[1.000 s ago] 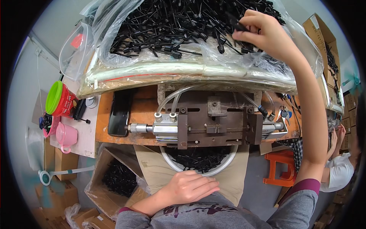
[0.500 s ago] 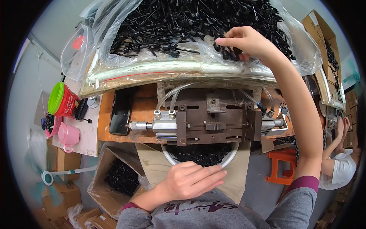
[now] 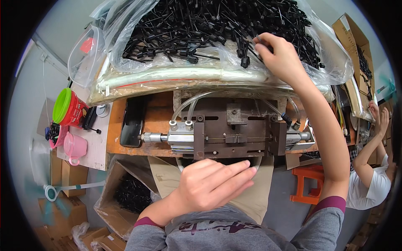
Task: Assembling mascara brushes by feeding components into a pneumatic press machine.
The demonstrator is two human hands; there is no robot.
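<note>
A large heap of black plastic parts with thin stems (image 3: 184,31) lies on clear plastic sheeting. At its near right edge is my right hand (image 3: 279,56), thumb and forefinger closed in a pinch at a thin black stem; the other fingers are curled. Loose parts with knobbed ends lie beside the fingertips. My left hand (image 3: 215,184) hangs palm down over my lap, fingers stretched out together, holding nothing. Just beyond it stands a brown metal clamping fixture (image 3: 234,140) with a silver air cylinder (image 3: 182,140) on its left. A small block sits mid-fixture. Under my left hand, a white-rimmed container is mostly hidden.
A black phone (image 3: 132,125) lies left of the fixture on the wooden bench. Farther left are a red bucket with a green rim (image 3: 73,109) and a pink cup (image 3: 76,146). A carton of black parts (image 3: 125,196) stands lower left, an orange stool (image 3: 307,184) right. Another person (image 3: 370,180) works far right.
My right hand has shifted slightly right, leaving several black parts at the heap's edge in view. My left hand has moved a little forward and right, covering more of the container.
</note>
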